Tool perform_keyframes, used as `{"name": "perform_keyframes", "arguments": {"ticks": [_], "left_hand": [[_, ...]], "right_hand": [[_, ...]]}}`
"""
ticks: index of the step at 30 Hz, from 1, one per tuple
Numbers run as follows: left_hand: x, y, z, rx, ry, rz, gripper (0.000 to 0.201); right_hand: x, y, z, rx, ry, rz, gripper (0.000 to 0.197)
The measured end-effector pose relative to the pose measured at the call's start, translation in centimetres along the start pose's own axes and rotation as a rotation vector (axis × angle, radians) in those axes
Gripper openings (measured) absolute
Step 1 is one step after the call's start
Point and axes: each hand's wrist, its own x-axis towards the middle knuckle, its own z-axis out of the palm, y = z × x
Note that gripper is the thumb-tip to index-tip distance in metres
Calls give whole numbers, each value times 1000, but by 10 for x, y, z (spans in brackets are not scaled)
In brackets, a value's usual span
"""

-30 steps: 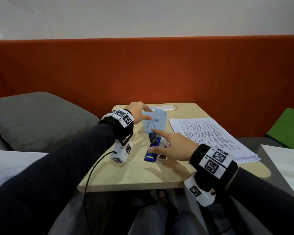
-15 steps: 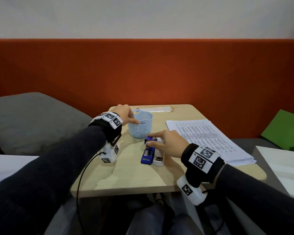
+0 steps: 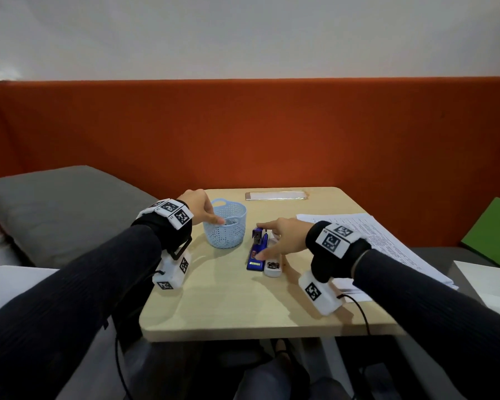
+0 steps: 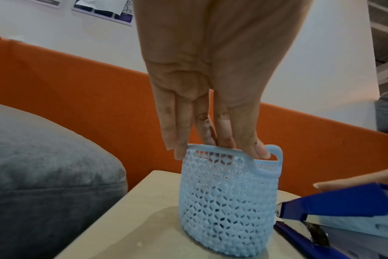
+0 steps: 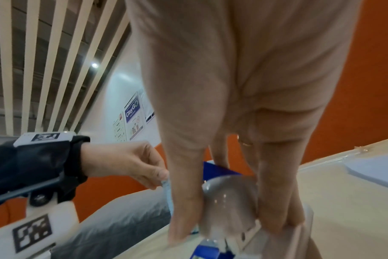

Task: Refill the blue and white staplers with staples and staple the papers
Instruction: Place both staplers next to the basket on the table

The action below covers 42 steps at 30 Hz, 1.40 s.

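Observation:
The blue stapler [image 3: 254, 262] and the white stapler [image 3: 272, 266] lie side by side in the middle of the table. The blue one's top is raised off its metal magazine, clearest in the left wrist view [image 4: 343, 201]. My right hand [image 3: 286, 236] lies over both staplers, index fingertip on the blue top, thumb on its rear, the other fingers on the white stapler [image 5: 299, 236]. My left hand [image 3: 199, 209] pinches the rim of the light blue mesh basket [image 3: 225, 235], with fingers dipped inside and thumb over the bent rim [image 4: 250, 163]. The papers [image 3: 373, 241] lie stacked at the right.
A clear flat strip [image 3: 276, 195] lies at the far edge of the small wooden table [image 3: 228, 307]. A grey cushion [image 3: 55, 212] sits to the left. Behind runs an orange backrest. At the right are a green object [image 3: 494, 232] and a white one [image 3: 491, 284].
The basket has shifted left of the staplers in my left hand. My right hand has settled flatter over the two staplers. The head view has dropped back.

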Motion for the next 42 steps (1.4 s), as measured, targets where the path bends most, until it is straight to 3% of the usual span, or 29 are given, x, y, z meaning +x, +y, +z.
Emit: {"name": "perform_keyframes", "arguments": {"ticks": [6,14,21,25,33,38,42], "left_hand": [[-6,-8,-1,-2,7,15,43],[-11,-14,-1,-29,29,36,42],[-10,-14,3,-34,31,54,51],[-11,-14,6,-20,39,47,55],[-10,-9,3,-20,29,33,54],[-8,-5,4,-42,57,53,45],[-6,-6,6,-56,48,35,43]], "right_hand": [[4,1,-11,-60,-89,5,94],[18,4,-10,18,7,-18,72],[28,0,-8,38,48,-18,72],[40,-5,-1,122,117,-11,53],[58,-12,-12,137,90,-34,41],[64,-12,-9,89,114,-37,44],[62,-9,-6,37,106,-8,62]]}}
